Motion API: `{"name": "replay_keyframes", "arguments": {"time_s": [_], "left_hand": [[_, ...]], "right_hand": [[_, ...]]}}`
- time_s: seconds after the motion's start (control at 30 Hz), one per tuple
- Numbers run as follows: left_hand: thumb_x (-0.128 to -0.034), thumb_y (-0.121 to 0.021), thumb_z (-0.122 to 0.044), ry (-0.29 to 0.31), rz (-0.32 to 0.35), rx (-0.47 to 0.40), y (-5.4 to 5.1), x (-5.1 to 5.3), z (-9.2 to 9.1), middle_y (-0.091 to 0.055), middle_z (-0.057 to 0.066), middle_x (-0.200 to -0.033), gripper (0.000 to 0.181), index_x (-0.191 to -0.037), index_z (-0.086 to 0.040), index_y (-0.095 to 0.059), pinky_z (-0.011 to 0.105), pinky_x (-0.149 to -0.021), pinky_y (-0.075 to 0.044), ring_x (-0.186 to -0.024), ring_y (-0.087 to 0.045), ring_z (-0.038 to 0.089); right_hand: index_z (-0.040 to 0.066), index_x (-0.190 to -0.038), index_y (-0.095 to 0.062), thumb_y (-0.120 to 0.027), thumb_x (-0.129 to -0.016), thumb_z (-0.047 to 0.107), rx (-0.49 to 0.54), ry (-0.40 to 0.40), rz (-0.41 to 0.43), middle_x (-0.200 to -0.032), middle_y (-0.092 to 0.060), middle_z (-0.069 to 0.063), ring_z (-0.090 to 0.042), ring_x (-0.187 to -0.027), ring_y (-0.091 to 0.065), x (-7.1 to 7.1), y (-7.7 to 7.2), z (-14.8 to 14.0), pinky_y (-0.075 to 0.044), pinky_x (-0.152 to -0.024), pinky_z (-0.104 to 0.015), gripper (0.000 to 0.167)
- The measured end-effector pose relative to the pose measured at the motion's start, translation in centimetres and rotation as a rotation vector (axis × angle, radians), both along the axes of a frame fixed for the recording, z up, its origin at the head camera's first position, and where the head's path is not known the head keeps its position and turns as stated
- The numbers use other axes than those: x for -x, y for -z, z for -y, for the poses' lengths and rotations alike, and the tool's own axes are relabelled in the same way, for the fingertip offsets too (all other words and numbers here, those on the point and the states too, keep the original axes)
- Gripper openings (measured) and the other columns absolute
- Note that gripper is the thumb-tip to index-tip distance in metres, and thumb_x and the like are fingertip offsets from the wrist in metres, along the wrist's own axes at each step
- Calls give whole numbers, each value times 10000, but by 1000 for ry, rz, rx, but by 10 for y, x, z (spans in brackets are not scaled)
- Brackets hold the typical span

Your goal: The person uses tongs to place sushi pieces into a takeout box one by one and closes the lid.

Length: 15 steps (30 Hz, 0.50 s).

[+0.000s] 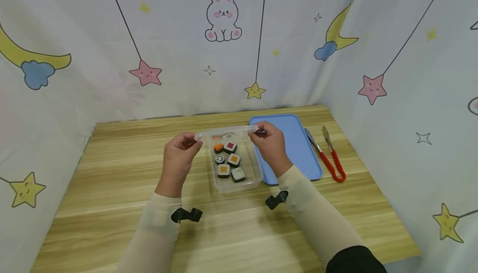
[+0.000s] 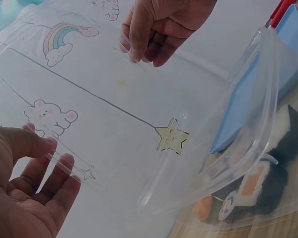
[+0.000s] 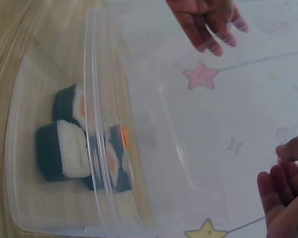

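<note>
A clear plastic lid (image 1: 226, 131) is held by both hands, one at each end. It stands tilted over the far part of a clear rectangular container (image 1: 239, 188). Whether lid and container touch, I cannot tell. My left hand (image 1: 180, 157) pinches the lid's left end between thumb and fingers; my right hand (image 1: 270, 144) pinches the right end. Several sushi pieces lie in the container, among them an orange-topped one (image 1: 218, 148), a yellow-centred one (image 1: 223, 170) and a white-topped one (image 1: 238, 174). Through the transparent plastic, the right wrist view shows dark-wrapped sushi (image 3: 49, 151).
A blue tray (image 1: 295, 148) lies on the wooden table (image 1: 123, 173), just right of the container. Red-handled tongs (image 1: 337, 169) rest beside the tray's right edge, arms spread. A patterned white curtain (image 1: 179, 90) hangs behind the table and along its sides.
</note>
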<state>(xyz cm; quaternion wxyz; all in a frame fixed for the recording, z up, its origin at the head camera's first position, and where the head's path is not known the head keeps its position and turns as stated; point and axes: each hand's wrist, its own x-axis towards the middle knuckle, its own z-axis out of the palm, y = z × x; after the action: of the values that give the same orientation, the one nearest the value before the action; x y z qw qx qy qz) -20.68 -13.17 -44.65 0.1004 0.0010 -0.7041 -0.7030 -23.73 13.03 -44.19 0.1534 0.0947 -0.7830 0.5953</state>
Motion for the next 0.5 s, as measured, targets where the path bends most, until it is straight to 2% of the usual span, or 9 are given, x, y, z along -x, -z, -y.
{"name": "replay_keyframes", "arguments": {"time_s": [0.27,0.5], "left_hand": [[-956,-714,11,25,11,25,1,-1,-2,-705,-7,-1097,133,-1087,18,-732,222,-880,-557,-1027,-664,150],[-950,-709,52,66,-33,-26,3,-1,-4,-704,58,-1206,154,-1101,82,-708,235,-911,-569,-1112,-682,164]], "right_hand": [[88,-985,-766,-776,-929,80,-46,9,-43,-1022,-708,-58,-227,-975,-682,1,5,-4,-583,-873,-385,57],[64,-1023,-796,-775,-927,92,-43,22,-67,-997,-719,-54,-196,-902,-622,1,7,-7,-509,-796,-319,102]]}}
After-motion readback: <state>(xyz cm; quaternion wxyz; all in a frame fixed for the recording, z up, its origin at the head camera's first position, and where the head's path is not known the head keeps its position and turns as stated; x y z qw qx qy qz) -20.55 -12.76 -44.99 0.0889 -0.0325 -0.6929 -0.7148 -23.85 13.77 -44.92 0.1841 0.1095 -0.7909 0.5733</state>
